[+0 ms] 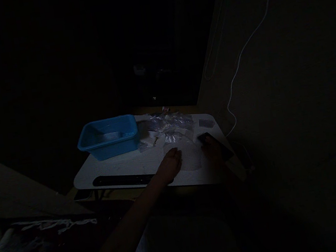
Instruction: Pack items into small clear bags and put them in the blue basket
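Note:
The scene is very dark. My left hand (172, 163) rests palm down on the left part of a pale, flat plastic bag or sheet (189, 155), its fingers close together and stretched forward. At the right end of the white table (123, 165), my right hand (212, 151) lies over a dark flat object (226, 152), perhaps a phone; shadow hides most of its fingers. Crumpled clear plastic bags (172, 122) lie just beyond the pale one. Whether anything is inside the pale bag I cannot tell.
A blue plastic basin (114, 148) stands on the table's left side, with something pale inside. A small flat packet (206, 123) lies at the back right. Along the front edge runs a black slot (122, 180). A white cable (239, 56) hangs along the right wall.

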